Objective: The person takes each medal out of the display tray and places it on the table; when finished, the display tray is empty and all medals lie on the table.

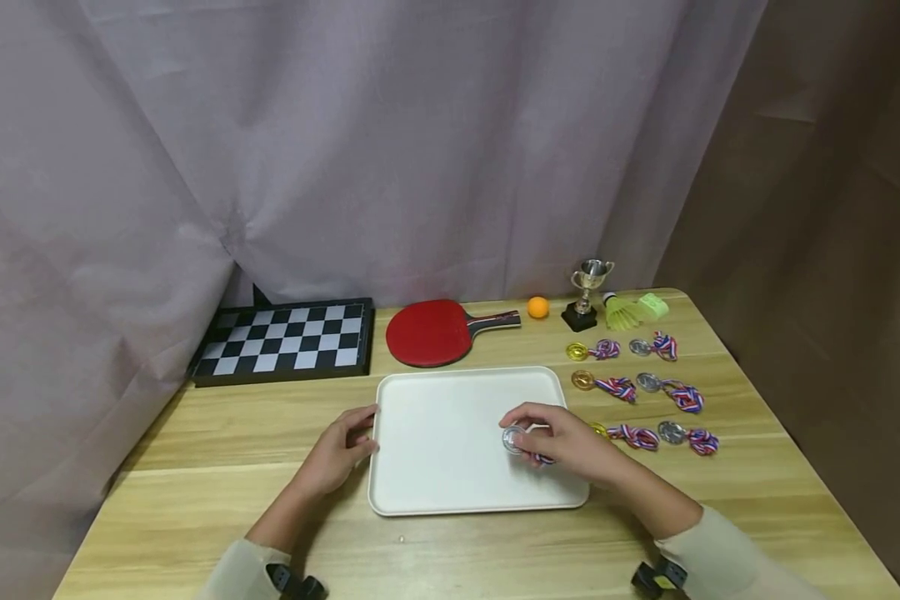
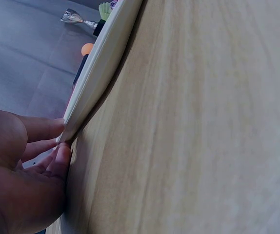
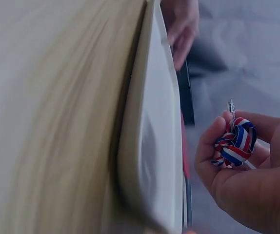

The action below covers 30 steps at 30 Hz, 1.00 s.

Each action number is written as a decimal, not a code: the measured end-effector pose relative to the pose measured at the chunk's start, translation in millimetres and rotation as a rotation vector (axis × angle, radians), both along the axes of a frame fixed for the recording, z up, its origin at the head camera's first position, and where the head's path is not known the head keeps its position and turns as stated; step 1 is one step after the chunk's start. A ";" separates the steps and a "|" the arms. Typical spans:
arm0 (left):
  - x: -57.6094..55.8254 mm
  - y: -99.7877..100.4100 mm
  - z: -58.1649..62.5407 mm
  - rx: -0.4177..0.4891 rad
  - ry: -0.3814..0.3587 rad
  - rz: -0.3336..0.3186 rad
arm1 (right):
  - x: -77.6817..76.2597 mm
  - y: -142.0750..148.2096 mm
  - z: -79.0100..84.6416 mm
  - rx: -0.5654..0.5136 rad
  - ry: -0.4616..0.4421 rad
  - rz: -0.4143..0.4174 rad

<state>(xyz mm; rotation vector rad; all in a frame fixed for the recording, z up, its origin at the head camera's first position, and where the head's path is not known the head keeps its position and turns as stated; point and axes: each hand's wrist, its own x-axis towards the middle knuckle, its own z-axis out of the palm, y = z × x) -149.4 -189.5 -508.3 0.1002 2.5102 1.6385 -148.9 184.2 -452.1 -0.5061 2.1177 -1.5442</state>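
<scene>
Over the right part of a white rectangular tray (image 1: 435, 450), my right hand (image 1: 566, 442) pinches a silver medal (image 1: 512, 439). Its red, white and blue ribbon (image 3: 237, 144) is bunched between thumb and fingers, while the disc's thin edge shows above them in the right wrist view. My left hand (image 1: 332, 457) rests against the tray's left edge, thumb and fingertips spread along the rim. From the left wrist, those fingertips (image 2: 62, 151) appear right at the tray's rim (image 2: 98, 73). The tray lies flat on the wooden table.
Right of the tray, several gold and silver medals (image 1: 648, 382) lie in two columns with bundled ribbons. Behind are a chessboard (image 1: 285, 342), a red table tennis bat (image 1: 429, 333), an orange ball (image 1: 537, 307), a small trophy (image 1: 587, 292) and a yellow-green shuttlecock (image 1: 621, 312).
</scene>
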 end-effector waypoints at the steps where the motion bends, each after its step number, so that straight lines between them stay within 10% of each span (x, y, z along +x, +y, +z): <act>1: 0.0 -0.1 -0.4 0.001 -0.001 0.001 | 2.3 10.5 1.2 0.017 0.002 -0.017; 17: -0.2 -0.8 -1.8 0.028 0.008 0.004 | 41.2 178.0 -13.8 0.230 0.144 -0.161; 30: 0.9 -0.6 -0.2 0.025 0.017 0.000 | 59.9 182.4 -33.1 0.523 0.304 -0.267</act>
